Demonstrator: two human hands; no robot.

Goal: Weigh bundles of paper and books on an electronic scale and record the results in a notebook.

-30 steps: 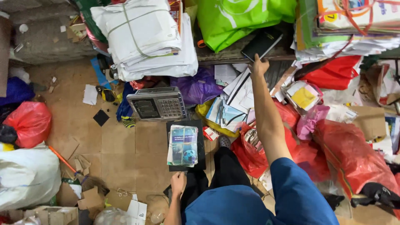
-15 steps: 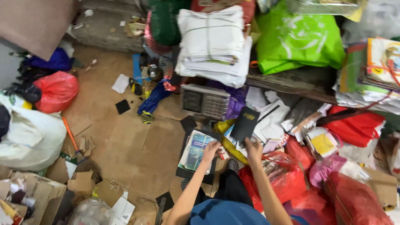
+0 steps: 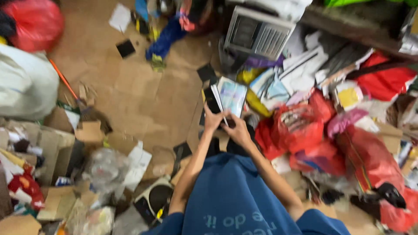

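Note:
My left hand (image 3: 212,119) and my right hand (image 3: 237,129) meet at the near end of a small stack of booklets (image 3: 231,95) lying on the floor in front of my knees. The top booklet has a pale blue and white cover. A black flat item (image 3: 212,104) sits along the stack's left edge, under my left fingers. My right fingers curl around the stack's lower edge. The picture is blurred, so the exact grip is hard to read.
A grey desk machine with keys (image 3: 257,32) stands behind the stack. Red plastic bags (image 3: 305,128) and loose papers (image 3: 305,69) crowd the right. A white sack (image 3: 21,85), cardboard boxes (image 3: 56,150) and an orange stick (image 3: 63,79) lie left on the cardboard floor (image 3: 143,95).
My right hand came down from the shelf with a black flat item and joined my left hand at the booklet stack. The view has swung down and closer.

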